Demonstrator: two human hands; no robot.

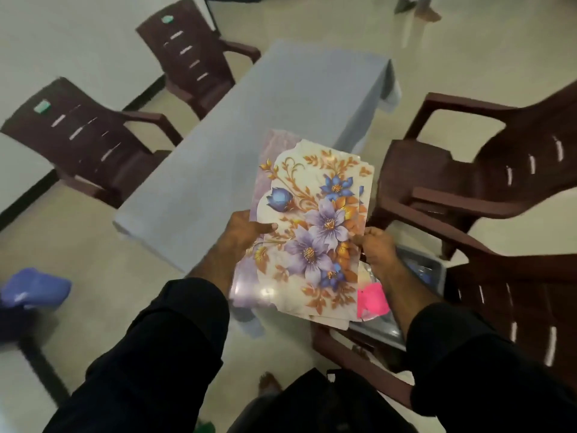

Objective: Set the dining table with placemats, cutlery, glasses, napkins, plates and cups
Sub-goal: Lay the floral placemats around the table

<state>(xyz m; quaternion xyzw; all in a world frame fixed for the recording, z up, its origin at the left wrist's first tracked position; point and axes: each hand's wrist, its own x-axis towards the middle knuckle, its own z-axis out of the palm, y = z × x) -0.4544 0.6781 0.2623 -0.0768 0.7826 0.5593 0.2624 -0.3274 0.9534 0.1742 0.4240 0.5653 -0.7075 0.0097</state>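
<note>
Two hands, left hand and right hand, grip several stacked floral placemats; four chairs surround the table.

No words to read anywhere here. The placemats carry only a printed pattern of purple and blue flowers with orange leaves, no lettering. Each of the two brown chairs along the wall has a small green sticker on its backrest, but the blur leaves it a plain patch of colour, nothing legible. A pink piece peeks out below the placemats, and no writing can be made out on it either.
</note>
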